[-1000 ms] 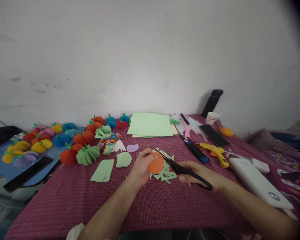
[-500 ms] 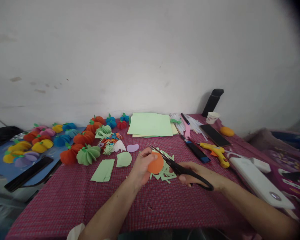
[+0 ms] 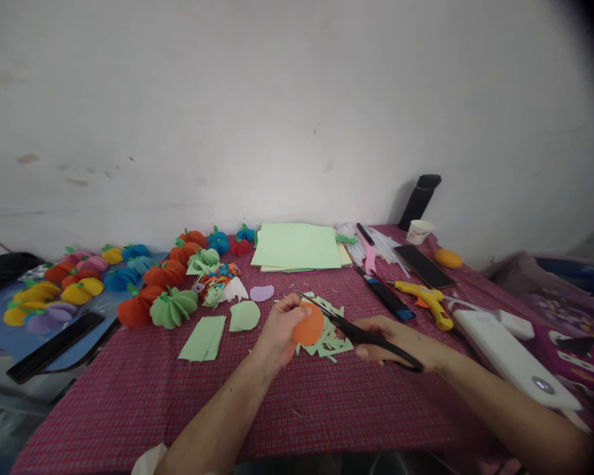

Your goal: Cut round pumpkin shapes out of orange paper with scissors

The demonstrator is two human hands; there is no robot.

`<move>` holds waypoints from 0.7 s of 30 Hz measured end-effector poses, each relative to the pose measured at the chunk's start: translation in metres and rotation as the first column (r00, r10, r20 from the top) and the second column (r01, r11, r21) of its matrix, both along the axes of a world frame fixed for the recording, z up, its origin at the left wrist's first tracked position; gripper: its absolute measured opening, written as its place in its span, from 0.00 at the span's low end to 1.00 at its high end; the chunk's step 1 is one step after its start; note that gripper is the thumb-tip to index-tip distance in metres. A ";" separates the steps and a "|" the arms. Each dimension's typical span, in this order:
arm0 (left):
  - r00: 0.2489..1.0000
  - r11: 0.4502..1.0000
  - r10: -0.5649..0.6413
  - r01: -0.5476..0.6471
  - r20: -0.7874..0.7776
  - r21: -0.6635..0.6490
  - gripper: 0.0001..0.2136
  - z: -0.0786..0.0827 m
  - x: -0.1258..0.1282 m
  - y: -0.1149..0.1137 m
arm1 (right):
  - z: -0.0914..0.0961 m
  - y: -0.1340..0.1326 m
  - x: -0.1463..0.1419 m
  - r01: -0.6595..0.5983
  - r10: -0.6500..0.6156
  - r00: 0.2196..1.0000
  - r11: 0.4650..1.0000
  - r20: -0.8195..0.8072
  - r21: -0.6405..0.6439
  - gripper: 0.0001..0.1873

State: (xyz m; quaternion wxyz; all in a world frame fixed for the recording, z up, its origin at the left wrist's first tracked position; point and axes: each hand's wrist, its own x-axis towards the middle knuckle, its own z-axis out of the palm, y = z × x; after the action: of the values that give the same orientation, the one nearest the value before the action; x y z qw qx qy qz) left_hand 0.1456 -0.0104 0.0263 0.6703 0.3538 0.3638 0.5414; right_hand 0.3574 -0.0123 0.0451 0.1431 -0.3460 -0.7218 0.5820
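Note:
Pinched in my left hand (image 3: 282,326) is a rounded piece of orange paper (image 3: 309,327), held above the table's middle. My right hand (image 3: 389,341) grips black-handled scissors (image 3: 361,334), their blades lying along the far edge of the orange paper, close to my left fingertips. Whether the blades are fully closed is hard to make out. Beneath the paper spreads a pile of pale green paper scraps (image 3: 334,343). Left of my left hand lie a rounded green paper stack (image 3: 244,316), green rectangles (image 3: 202,338) and a purple paper piece (image 3: 262,293).
Colourful paper pumpkins (image 3: 173,307) crowd the left side, some on a blue surface. Green sheets (image 3: 297,247) lie at the back. To the right are a utility knife (image 3: 389,297), a yellow glue gun (image 3: 420,295), a dark phone (image 3: 424,265), a paper cup (image 3: 419,231) and a white power bank (image 3: 515,356).
The scissors and my right hand have shifted slightly, with the handles closer together. My left hand keeps its hold on the orange paper. The whole view has moved a little.

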 end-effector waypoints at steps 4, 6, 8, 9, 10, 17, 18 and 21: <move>1.000 1.000 0.011 -0.011 -0.017 -0.002 0.07 0.000 0.000 0.000 | 0.002 0.004 0.004 -0.031 0.030 0.999 0.999 0.032 0.019 0.18; 1.000 1.000 0.010 -0.010 -0.023 -0.008 0.07 0.001 0.001 -0.001 | 0.003 0.006 0.005 -0.029 0.028 0.998 0.999 0.062 0.018 0.20; 0.999 1.000 0.010 -0.011 -0.032 -0.021 0.07 0.001 0.001 -0.001 | 0.004 0.008 0.007 -0.039 0.036 0.995 0.999 0.097 0.029 0.22; 0.999 1.000 0.013 -0.014 -0.036 -0.027 0.07 0.001 0.001 -0.001 | 0.005 0.009 0.008 -0.051 0.046 0.992 0.998 0.114 0.038 0.22; 0.999 0.999 0.017 -0.019 -0.039 -0.034 0.07 0.001 0.001 -0.001 | 0.006 0.009 0.008 -0.070 0.063 0.990 0.996 0.128 0.048 0.21; 1.000 0.995 0.025 -0.025 -0.004 -0.100 0.08 0.004 0.003 -0.002 | 0.017 0.016 0.011 -0.151 0.128 0.980 0.977 0.149 0.153 0.16; 1.000 0.994 0.029 -0.029 0.001 -0.104 0.08 0.004 0.004 -0.002 | 0.019 0.017 0.011 -0.162 0.136 0.978 0.973 0.157 0.167 0.16; 0.999 0.995 0.033 -0.033 0.003 -0.096 0.08 0.004 0.005 -0.002 | 0.023 0.018 0.012 -0.186 0.149 0.972 0.961 0.182 0.207 0.15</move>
State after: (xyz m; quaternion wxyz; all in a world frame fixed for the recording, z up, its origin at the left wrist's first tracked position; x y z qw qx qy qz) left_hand 0.1505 -0.0120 0.0306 0.6784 0.3138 0.3937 0.5351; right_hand 0.3699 0.0055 0.0677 0.0707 -0.3122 -0.8185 0.4770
